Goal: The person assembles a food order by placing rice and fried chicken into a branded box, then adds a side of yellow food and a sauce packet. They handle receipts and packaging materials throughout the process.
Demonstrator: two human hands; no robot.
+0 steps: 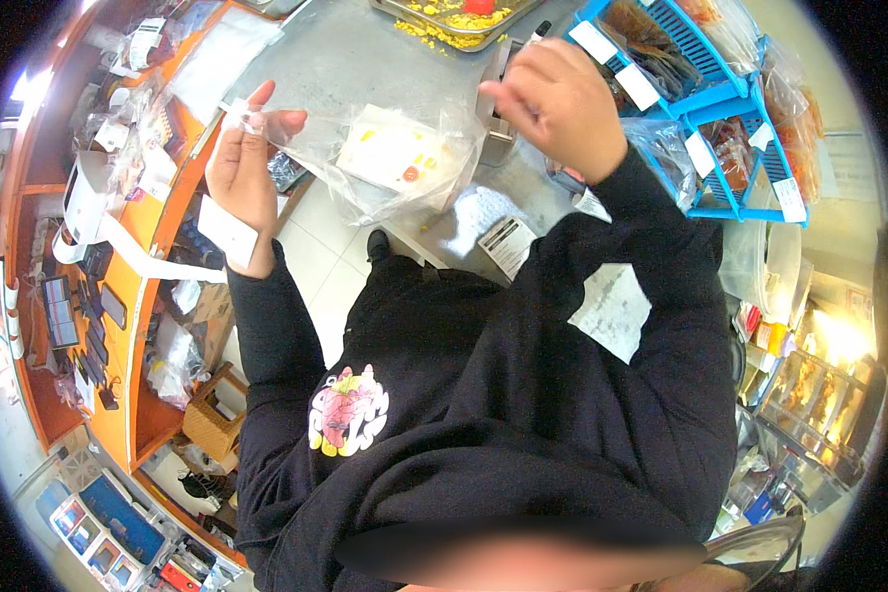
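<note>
My left hand (239,168) is raised at the counter's left edge, fingers pinching the gathered neck of a clear plastic bag (335,148). Inside the bag shows a white packet (390,148) with yellow marks and a round orange-red spot. A white slip of paper (229,233) lies against my left wrist. Over on the right, my right hand (567,104) has its fingers curled in; whatever they hold, if anything, is hidden. Just beside it stands a grey metal device (498,146), partly covered by the hand. The bag's right end reaches up to this device.
A metal tray (444,37) with yellow crumbs stands at the far side of the grey counter. Blue baskets (720,109) of bagged goods stand right. A printed label (506,245) lies near my body. Orange shelving (128,296) with phones and packages runs along the left.
</note>
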